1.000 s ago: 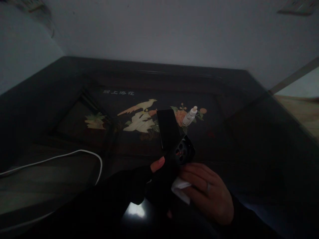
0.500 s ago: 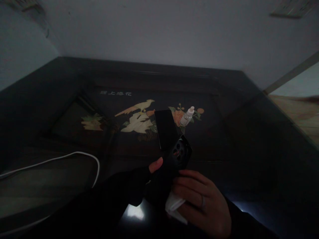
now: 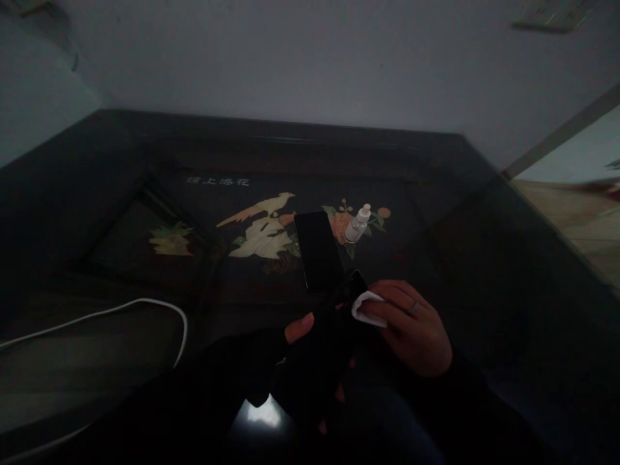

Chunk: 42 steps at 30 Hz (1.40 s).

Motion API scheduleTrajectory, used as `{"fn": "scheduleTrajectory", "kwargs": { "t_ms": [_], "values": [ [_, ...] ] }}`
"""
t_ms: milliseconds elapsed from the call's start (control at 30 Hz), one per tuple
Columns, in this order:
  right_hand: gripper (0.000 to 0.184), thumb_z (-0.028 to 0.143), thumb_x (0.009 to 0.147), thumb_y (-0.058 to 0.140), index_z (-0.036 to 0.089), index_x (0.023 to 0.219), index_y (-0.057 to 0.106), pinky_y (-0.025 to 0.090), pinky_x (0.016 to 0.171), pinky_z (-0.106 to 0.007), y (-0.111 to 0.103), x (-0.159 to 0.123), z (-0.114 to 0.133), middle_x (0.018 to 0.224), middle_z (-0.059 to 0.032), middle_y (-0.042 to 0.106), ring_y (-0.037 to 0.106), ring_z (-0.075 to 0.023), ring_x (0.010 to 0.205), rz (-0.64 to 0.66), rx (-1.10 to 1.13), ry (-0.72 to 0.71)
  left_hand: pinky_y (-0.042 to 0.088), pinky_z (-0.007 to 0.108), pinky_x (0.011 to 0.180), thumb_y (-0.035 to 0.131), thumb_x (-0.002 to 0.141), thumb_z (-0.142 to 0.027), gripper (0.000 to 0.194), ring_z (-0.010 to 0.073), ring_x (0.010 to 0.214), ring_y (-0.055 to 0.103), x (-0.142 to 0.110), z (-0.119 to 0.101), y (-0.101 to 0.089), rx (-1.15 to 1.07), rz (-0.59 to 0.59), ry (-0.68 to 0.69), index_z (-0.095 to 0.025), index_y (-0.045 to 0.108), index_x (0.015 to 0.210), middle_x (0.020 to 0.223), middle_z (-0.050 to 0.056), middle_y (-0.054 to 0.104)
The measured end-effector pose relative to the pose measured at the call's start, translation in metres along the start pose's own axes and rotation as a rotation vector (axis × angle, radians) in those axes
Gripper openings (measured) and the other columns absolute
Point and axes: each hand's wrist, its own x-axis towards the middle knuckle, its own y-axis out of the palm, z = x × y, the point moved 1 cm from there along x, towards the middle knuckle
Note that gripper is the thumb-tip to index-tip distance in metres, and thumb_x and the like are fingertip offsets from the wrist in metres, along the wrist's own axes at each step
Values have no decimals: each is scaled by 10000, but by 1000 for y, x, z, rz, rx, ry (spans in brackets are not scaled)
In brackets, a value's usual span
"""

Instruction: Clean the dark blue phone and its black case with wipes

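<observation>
My left hand (image 3: pixel 299 328) is closed round a black phone (image 3: pixel 320 352), its thumb along the left edge and fingertips showing on the right. The phone's back with the camera lenses faces up, though most of it is lost in the dark. Pinched in my right hand (image 3: pixel 411 326), which wears a ring, is a white wipe (image 3: pixel 371 309). It lies against the phone's camera end and partly covers the lenses. Just beyond, a second black phone (image 3: pixel 320 248) lies flat on the dark table (image 3: pixel 436 258). To its right stands a small white-capped dropper bottle (image 3: pixel 358 224).
A white cable (image 3: pixel 140 301) curves across the left side. The tabletop carries a decorative bird-and-flower picture (image 3: pixel 264 239) with characters above it. A pale wall (image 3: pixel 290 64) rises behind the table, with a socket panel (image 3: pixel 557 16) at upper right. The scene is dim.
My right hand has moved up and forward with the wipe, from the phone's lower right side onto its camera end. My left hand keeps its hold. The view has shifted slightly.
</observation>
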Motion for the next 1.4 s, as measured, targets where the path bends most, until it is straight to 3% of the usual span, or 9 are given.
{"fn": "scheduleTrajectory", "kwargs": {
  "t_ms": [100, 200, 333, 567, 733, 833, 1033, 1267, 1400],
  "values": [
    [222, 25, 752, 504, 160, 896, 605, 496, 723, -333, -1, 0, 7, 894, -75, 602, 543, -187, 884, -42, 54, 42, 477, 362, 689, 519, 719, -508, 658, 212, 806, 620, 6, -1, 5, -62, -1, 163, -236, 302, 1277, 987, 56, 587],
    [245, 36, 764, 514, 178, 945, 599, 489, 720, -317, 0, 3, 11, 920, -66, 587, 548, -171, 869, -137, 34, 145, 481, 399, 725, 611, 697, -373, 739, 214, 825, 622, 8, 2, 14, 92, -97, 316, -285, 191, 1299, 1018, 63, 565],
    [248, 59, 785, 513, 198, 971, 599, 484, 727, -311, 7, 7, 16, 926, -50, 583, 555, -160, 857, -187, 26, 218, 440, 517, 785, 705, 598, -370, 845, 264, 880, 611, 9, 10, 22, 194, -159, 257, -286, 212, 1279, 1046, 78, 540],
    [264, 45, 789, 500, 196, 984, 592, 482, 719, -302, 10, 11, 30, 938, -45, 577, 549, -153, 870, -212, 73, 182, 478, 388, 768, 692, 619, -301, 772, 223, 872, 608, 11, 7, 31, 244, -163, 329, -251, 268, 1263, 1033, 59, 550],
    [255, 47, 792, 484, 198, 956, 609, 476, 729, -337, 11, 12, 25, 930, -54, 574, 538, -169, 877, -216, 54, 191, 456, 438, 805, 664, 650, -341, 684, 264, 920, 597, 9, 6, 32, 283, -138, 322, -269, 311, 1231, 1058, 39, 546],
    [224, 53, 779, 512, 189, 918, 622, 469, 733, -344, 11, 12, 21, 916, -57, 577, 534, -174, 863, -226, 17, 214, 440, 494, 813, 663, 653, -359, 734, 287, 923, 596, 7, 5, 30, 276, -151, 306, -265, 266, 1263, 1060, 74, 535],
    [239, 54, 791, 495, 199, 940, 613, 480, 699, -298, 12, 10, 25, 924, -46, 577, 552, -150, 832, -219, 38, 238, 457, 407, 795, 673, 651, -324, 702, 213, 880, 604, 7, 1, 31, 275, -120, 278, -260, 305, 1245, 1019, 59, 523],
    [229, 71, 798, 485, 202, 932, 616, 490, 693, -295, 15, 6, 16, 904, -48, 585, 559, -150, 819, -201, 17, 241, 435, 491, 812, 671, 624, -366, 738, 253, 909, 584, 10, 10, 27, 277, -182, 377, -253, 279, 1239, 1035, 69, 519],
    [215, 79, 798, 498, 208, 925, 615, 489, 692, -287, 14, 6, 20, 919, -44, 581, 562, -147, 824, -218, -3, 232, 440, 464, 800, 675, 625, -353, 745, 266, 908, 589, 10, 7, 30, 287, -186, 322, -241, 278, 1245, 1027, 80, 537]
  ]
}}
